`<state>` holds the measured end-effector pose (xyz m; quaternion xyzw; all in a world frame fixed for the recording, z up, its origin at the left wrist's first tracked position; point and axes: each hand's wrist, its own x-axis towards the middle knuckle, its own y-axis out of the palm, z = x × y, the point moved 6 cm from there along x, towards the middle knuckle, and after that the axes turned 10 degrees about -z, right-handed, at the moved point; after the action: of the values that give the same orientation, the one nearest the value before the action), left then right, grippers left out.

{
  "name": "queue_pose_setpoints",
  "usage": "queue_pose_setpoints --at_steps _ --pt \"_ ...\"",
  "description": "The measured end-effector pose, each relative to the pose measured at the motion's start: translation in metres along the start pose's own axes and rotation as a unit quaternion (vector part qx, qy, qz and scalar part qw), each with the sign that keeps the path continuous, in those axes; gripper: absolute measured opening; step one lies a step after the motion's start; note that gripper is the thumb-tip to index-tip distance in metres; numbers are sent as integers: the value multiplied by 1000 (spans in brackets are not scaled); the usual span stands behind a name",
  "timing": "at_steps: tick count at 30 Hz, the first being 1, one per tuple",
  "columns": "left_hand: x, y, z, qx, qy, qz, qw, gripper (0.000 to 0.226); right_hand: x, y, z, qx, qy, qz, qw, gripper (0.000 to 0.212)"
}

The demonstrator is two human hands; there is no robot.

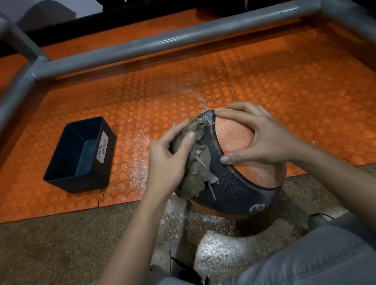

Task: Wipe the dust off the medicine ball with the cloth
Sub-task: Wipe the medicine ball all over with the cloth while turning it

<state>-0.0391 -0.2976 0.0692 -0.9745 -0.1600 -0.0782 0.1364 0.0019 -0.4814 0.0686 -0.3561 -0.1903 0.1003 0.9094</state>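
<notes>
Wiping step in hand: cloth pressed to the ball's left side.

At the near edge of the mat point(296, 92), right of the bin point(79, 156), the ball point(234, 135) sits before the person's knees. The right hand point(262, 138) lies on top, fingers spread almost straight, steadying it. The left hand point(168, 162) curls thumb and fingers round the cloth point(195, 168) against the dark panel. Next, probably, the ball needs turning to bring unwiped panels under the cloth.

My left hand point(170, 162) pinches the bunched cloth point(194, 178) (thumb pressed on top); right hand point(264, 135) splayed wide, palm down.
</notes>
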Motion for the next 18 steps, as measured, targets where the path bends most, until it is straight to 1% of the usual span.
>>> queue_pose_setpoints --at_steps 1,2,3,4,6,8,9,11,13,15,17,18 --pt "-3 5 1 59 19 86 994 51 1 -2 -3 11 7 0 1000 92" --pt "-9 10 3 128 48 159 978 63 2 -4 -5 19 13 1 1000 91" --pt "-13 13 4 187 83 199 958 67 3 -5 -7 26 17 3 1000 90" --pt "-16 13 3 224 115 204 946 65 4 -6 -8 30 19 5 999 90" --pt "-16 12 -3 241 139 158 947 59 5 -5 -9 33 23 9 999 89" --pt "-19 12 -8 217 148 106 959 58 6 -6 -9 36 26 9 999 89" --pt "-21 12 -9 204 166 86 961 55 7 -6 -9 37 29 8 999 89" --pt "-25 15 -15 209 229 70 948 43 8 -6 -11 40 35 13 998 88" --pt "-29 19 -18 215 280 66 933 38 8 -6 -11 37 32 18 999 88" --pt "-30 20 -20 200 318 48 926 33 6 -6 -10 29 26 27 999 89" --pt "-25 19 -22 175 322 29 930 27 4 -6 -7 22 18 30 999 90" --pt "-19 17 -20 156 298 18 941 24 3 -5 -5 19 13 28 999 90"
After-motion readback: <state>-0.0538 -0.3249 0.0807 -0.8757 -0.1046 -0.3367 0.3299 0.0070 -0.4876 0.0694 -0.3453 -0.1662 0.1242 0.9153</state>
